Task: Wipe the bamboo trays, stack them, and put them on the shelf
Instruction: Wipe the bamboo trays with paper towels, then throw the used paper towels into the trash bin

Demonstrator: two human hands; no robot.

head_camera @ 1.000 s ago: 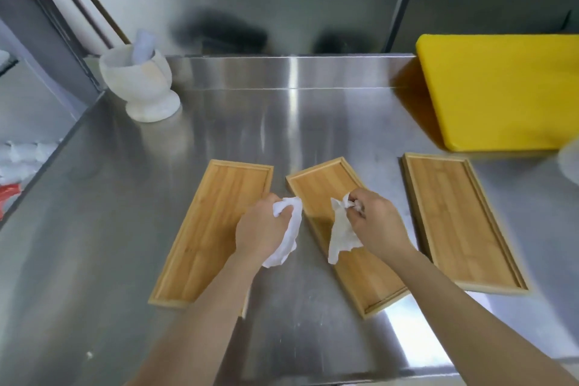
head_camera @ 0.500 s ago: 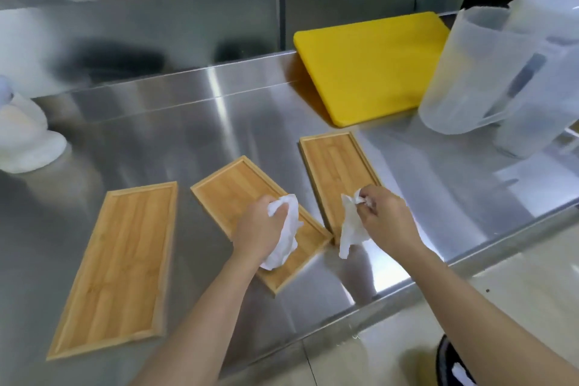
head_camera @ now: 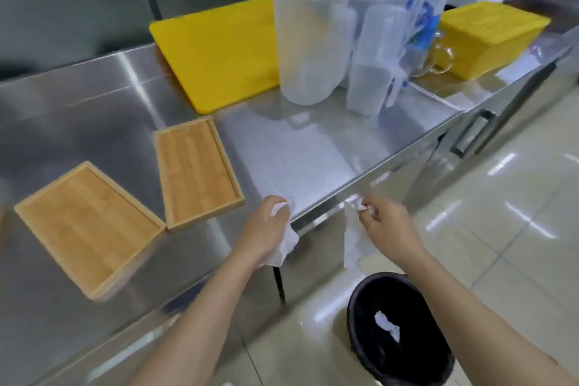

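Two bamboo trays lie flat on the steel counter (head_camera: 297, 147): one at the left (head_camera: 84, 226), one beside it to the right (head_camera: 195, 172), their corners almost touching. My left hand (head_camera: 266, 229) is over the counter's front edge, closed around a crumpled white paper towel (head_camera: 286, 244). My right hand (head_camera: 388, 226) is past the counter edge, above the floor, pinching a second strip of white paper towel (head_camera: 352, 241) that hangs down. Both hands are right of the trays and touch neither.
A black bin (head_camera: 398, 329) with a paper scrap inside stands on the floor below my right hand. A yellow cutting board (head_camera: 216, 50), several clear plastic jugs (head_camera: 310, 44) and a yellow crate (head_camera: 488, 34) sit at the back right.
The view has swung right; the leftmost tray has left the frame. Both hands moved off the trays to the counter's edge, still holding the towel pieces, and the bin has come into view.
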